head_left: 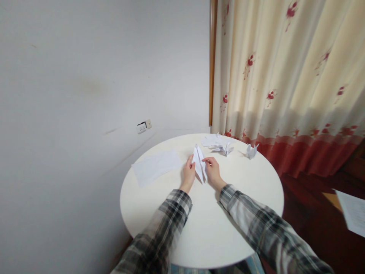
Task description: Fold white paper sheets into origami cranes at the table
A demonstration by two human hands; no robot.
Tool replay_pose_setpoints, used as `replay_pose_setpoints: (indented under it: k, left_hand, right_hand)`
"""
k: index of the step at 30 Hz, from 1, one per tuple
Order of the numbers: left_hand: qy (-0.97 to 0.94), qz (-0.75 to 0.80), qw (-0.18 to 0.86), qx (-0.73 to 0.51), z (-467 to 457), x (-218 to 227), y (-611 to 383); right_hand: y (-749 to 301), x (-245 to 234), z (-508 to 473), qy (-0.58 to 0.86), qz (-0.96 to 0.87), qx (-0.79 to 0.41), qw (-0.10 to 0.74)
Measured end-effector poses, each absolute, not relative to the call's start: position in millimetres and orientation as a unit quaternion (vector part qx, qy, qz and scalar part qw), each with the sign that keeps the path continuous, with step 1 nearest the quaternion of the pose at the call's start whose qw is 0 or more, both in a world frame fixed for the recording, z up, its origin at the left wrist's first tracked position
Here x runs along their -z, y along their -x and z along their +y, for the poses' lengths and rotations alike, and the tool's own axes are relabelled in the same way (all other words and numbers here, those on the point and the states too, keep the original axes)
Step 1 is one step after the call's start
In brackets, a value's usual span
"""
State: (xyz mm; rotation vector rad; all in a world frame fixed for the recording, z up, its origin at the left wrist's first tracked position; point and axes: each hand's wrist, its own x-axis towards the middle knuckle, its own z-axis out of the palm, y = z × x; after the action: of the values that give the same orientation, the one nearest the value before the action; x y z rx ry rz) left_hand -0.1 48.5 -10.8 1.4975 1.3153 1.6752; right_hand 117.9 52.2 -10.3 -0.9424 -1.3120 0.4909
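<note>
A folded white paper piece [199,163], long and pointed like a half-made origami figure, lies on the round white table [205,228] between my hands. My left hand [188,173] pinches its left edge. My right hand [212,170] holds its right side with fingers curled against the paper. Both arms wear plaid sleeves.
A flat white sheet [156,166] lies left of my hands. Finished paper figures [221,145] and a single small one [251,151] sit at the table's far side. A white wall is at left, a flowered curtain [288,76] behind, and more paper [352,211] at right.
</note>
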Motion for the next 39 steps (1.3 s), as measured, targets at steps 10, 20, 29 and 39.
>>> replay_pose_setpoints:
  k: [10, 20, 29, 39]
  left_hand:
    - [-0.598, 0.49, 0.23, -0.591, 40, 3, -1]
    - [-0.564, 0.527, 0.252, -0.583, 41, 1, -4]
    - [-0.549, 0.529, 0.256, -0.595, 43, 4, -1]
    - [-0.477, 0.464, 0.36, -0.654, 54, 13, -1]
  right_hand:
    - [-117, 12, 56, 0.402, -0.59, -0.228, 0.662]
    - [-116, 10, 53, 0.424, -0.589, -0.249, 0.641]
    - [-118, 11, 55, 0.43, -0.587, -0.249, 0.639]
    - [-118, 14, 60, 0.393, -0.495, -0.366, 0.683]
